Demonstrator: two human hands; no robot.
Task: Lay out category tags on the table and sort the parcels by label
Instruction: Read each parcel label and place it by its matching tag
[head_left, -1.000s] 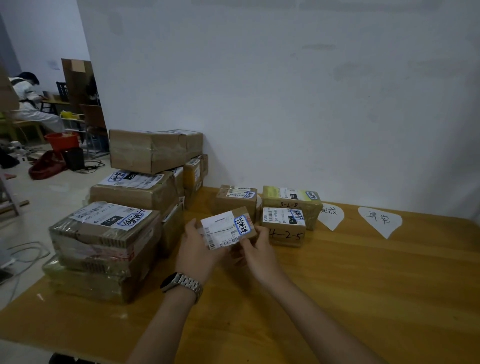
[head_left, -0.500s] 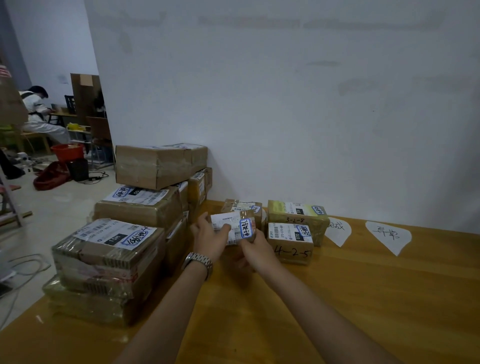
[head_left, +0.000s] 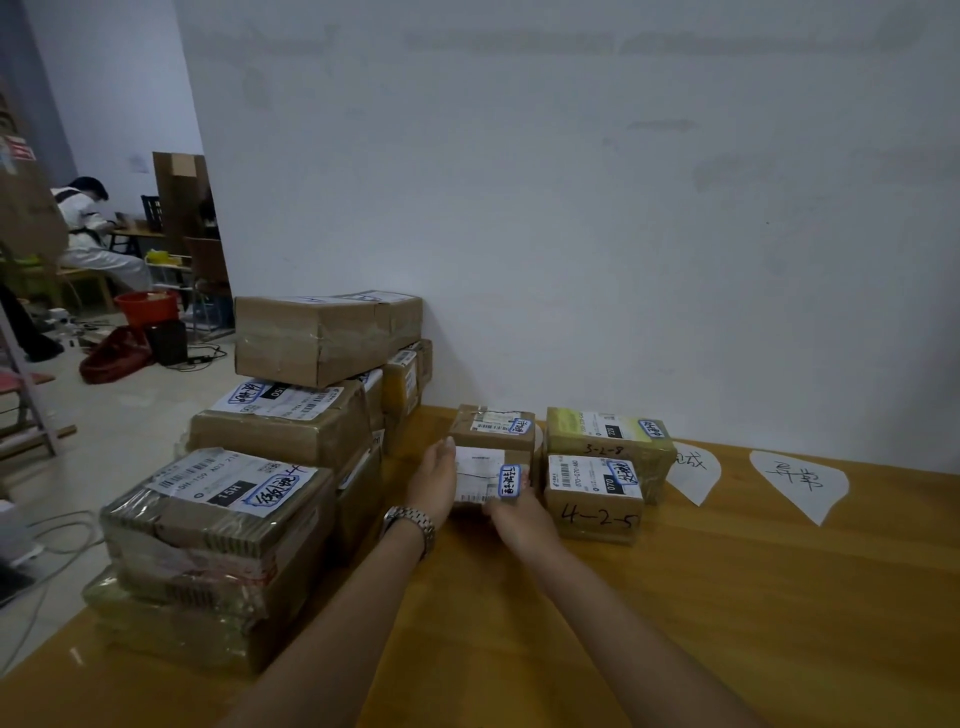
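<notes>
Small brown cardboard parcel (head_left: 480, 480) carried farther than before, now left of brown "4-2-5" box (head_left: 592, 506). Left hand (head_left: 434, 483) grips left end, right hand (head_left: 519, 522) near edge; touchdown unclear.

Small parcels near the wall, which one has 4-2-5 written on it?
The front right box, immediately right of the held parcel. The box behind it reads 3-2-8 instead.

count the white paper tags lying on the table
2. One tag sits just right of the 3-2-8 parcel, its edge hidden by it; the other tag lies further right. More may be hidden behind parcels.
</notes>
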